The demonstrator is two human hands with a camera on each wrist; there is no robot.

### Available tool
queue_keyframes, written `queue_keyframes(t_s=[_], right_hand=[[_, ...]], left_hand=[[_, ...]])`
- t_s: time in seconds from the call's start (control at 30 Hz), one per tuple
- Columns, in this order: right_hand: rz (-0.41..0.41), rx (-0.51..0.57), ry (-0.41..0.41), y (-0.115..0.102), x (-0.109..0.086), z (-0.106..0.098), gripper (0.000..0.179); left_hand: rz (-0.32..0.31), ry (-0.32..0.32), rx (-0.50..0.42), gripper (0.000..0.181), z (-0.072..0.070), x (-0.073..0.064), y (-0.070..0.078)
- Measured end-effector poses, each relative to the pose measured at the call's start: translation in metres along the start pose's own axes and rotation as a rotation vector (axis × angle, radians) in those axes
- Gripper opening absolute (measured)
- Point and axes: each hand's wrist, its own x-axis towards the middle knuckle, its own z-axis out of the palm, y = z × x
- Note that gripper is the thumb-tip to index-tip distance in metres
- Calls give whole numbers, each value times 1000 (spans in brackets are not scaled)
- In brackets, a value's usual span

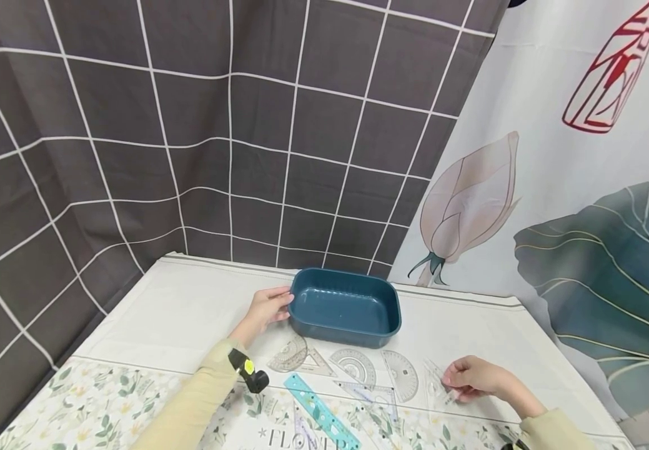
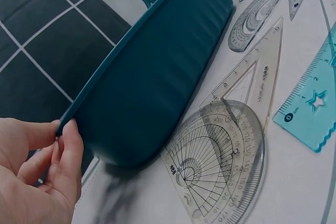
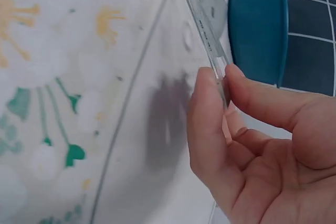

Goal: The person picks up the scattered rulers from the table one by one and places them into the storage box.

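Observation:
At its left end, my left hand (image 1: 265, 310) pinches the rim of a dark teal plastic basin (image 1: 335, 334), thumb and fingers over the edge in the left wrist view. My right hand (image 1: 478, 377) holds a thin clear plastic measuring piece (image 3: 205, 30) between thumb and fingers. It shows nearly edge-on in the right wrist view, so its full shape is hidden. Close to the basin's front lie a clear protractor (image 2: 215, 161) overlapping a clear set square (image 2: 268, 80), a rounder protractor (image 1: 353, 365) and another half-round protractor (image 1: 401, 375).
A turquoise ruler (image 1: 321, 412) with wavy edge and cut-outs lies slanted at the front. Another clear set square (image 1: 380, 395) and a purplish clear piece (image 1: 304, 431) are near it. Behind the table hang a dark grid curtain (image 1: 257, 169) and a flower-print cloth (image 1: 470, 200).

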Motion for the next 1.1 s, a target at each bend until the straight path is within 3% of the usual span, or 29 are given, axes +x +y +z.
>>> queue_keyframes(t_s=[0.13, 0.43, 0.8, 1.1], right_hand=[[-28, 18, -1, -6, 4, -6, 18], [-108, 33, 78, -27, 18, -12, 32], [-121, 153, 149, -61, 44, -15, 31], [-126, 173, 190, -85, 72, -10, 30]], left_hand=[[0, 1, 9, 41, 0, -1, 1], [0, -2, 0, 41, 1, -3, 2], [-11, 21, 4, 40, 2, 1, -1], [-8, 18, 13, 41, 2, 1, 0]])
